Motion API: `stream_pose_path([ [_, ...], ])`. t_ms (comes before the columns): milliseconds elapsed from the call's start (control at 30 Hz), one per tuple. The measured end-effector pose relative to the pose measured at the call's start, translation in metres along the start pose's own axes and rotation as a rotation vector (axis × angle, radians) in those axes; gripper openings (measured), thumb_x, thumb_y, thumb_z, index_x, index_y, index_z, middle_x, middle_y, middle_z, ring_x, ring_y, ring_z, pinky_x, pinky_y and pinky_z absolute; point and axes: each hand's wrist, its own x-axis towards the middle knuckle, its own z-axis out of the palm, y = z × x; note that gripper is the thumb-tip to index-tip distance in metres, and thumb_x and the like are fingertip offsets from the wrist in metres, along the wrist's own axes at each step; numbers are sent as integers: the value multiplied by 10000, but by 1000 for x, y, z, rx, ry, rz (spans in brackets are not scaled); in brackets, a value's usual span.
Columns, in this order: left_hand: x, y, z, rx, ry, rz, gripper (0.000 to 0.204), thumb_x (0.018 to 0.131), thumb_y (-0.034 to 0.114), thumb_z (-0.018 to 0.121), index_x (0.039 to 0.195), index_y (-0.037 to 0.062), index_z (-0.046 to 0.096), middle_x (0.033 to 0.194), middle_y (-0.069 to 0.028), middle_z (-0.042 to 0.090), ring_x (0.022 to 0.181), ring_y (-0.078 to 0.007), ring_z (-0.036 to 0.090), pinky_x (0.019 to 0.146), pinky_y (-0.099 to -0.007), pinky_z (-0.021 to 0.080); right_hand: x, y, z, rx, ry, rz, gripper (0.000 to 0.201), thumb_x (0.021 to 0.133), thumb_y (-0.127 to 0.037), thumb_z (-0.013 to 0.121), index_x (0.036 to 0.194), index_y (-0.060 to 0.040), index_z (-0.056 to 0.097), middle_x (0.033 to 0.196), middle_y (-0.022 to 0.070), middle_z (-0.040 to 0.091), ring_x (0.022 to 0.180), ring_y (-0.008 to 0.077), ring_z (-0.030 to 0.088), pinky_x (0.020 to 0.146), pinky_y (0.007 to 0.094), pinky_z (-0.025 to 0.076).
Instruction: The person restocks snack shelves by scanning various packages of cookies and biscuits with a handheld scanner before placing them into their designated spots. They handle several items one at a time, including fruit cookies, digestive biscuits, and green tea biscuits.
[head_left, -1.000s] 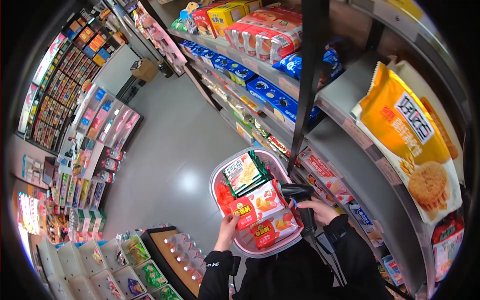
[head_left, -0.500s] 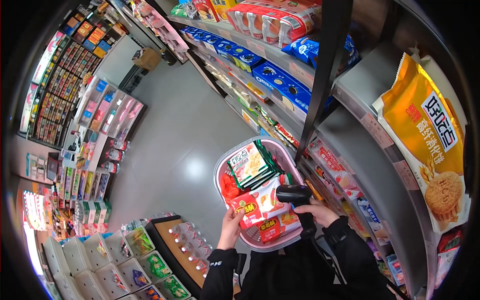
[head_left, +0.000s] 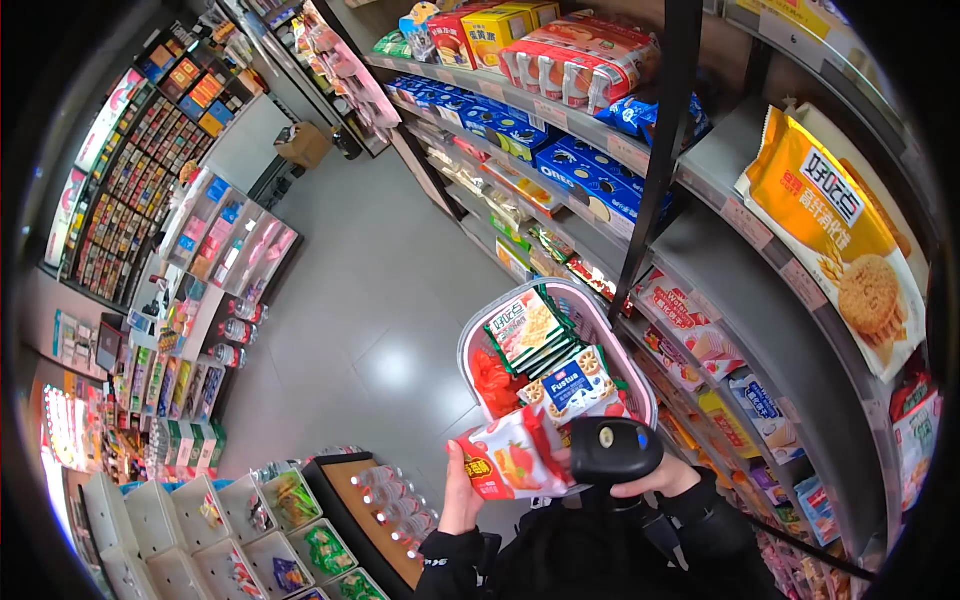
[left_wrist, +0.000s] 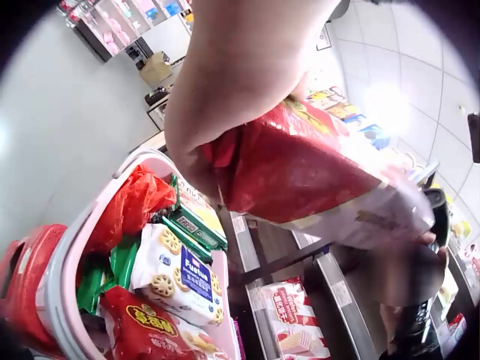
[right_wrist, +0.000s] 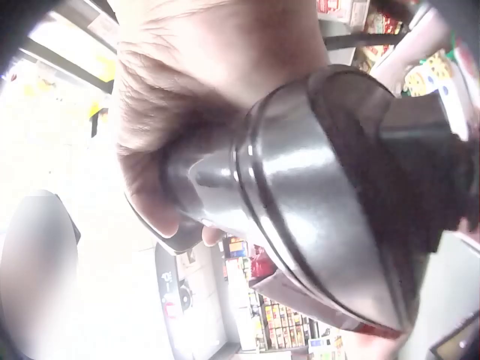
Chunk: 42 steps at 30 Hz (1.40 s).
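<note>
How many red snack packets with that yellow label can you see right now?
2. One red packet is held up in the left hand, in front of the scanner. Another lies in the pink basket. More may be buried underneath.

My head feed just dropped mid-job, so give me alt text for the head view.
A left hand grips a red and white snack bag beside a black handheld barcode scanner held in the right hand, above a pink plastic shopping basket of snack packs, in a shop aisle beside stocked metal shelves.
</note>
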Motion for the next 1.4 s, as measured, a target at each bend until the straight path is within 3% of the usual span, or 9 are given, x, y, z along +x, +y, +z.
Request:
stream_pose_path([
  [67,0,-1,-13,-35,49,-126,612,838,542,294,1146,30,426,1100,-120,522,984,-235,523,856,-375,419,4,12,18,-119,-68,1,688,639,15,674,1235,-22,332,1149,46,473,1043,114,415,917,269,305],
  [100,-1,-2,-20,-105,69,-173,605,840,536,299,1143,29,427,1106,-124,518,998,-248,513,860,-380,414,4,14,27,-243,-129,-6,713,663,-80,651,1265,5,280,1238,199,396,1159,286,383,953,389,308],
  [167,-18,3,-17,20,31,-152,639,786,598,367,1118,57,444,1021,-130,535,939,-280,522,792,-404,438,5,30,32,-256,-197,-54,697,657,-97,671,1243,11,310,1178,222,441,1093,287,450,903,373,366],
  [233,-28,15,-17,-293,-251,-268,646,775,606,376,983,1,462,782,-108,493,692,-225,481,640,-339,406,16,10,70,-20,-330,-54,625,666,-124,677,1189,21,367,1087,233,495,985,282,525,837,358,419],
  [267,-35,21,-7,-326,-339,-210,653,769,612,378,978,-1,462,755,-99,475,662,-217,455,630,-325,380,12,12,75,-109,-207,-19,480,688,-39,644,1126,-15,450,1006,91,564,939,174,531,846,297,390],
  [333,-57,45,13,-365,-350,-149,665,746,624,404,969,1,461,730,-86,455,641,-206,430,631,-302,331,12,5,89,-93,-288,81,329,707,-26,618,1019,-7,513,846,88,596,756,148,574,699,259,443],
  [533,-36,90,-36,-381,-943,-53,729,703,652,456,1066,21,428,802,-76,494,704,-204,474,659,-313,327,19,34,113,-262,-305,120,219,699,-13,617,903,7,542,727,60,574,608,116,539,548,234,431],
  [900,-43,125,-56,-246,-1127,239,682,692,650,484,1024,54,461,806,-64,534,877,-209,465,757,-328,308,40,60,167,-380,-176,264,354,741,-68,599,1047,-19,426,708,22,550,556,80,533,524,213,433],
  [1400,-58,116,-47,-247,-1096,158,680,700,677,431,967,54,485,730,-43,533,908,-197,427,814,-348,255,18,78,189,-432,-7,194,258,753,-125,597,960,-23,482,717,2,537,545,71,509,532,216,416],
])
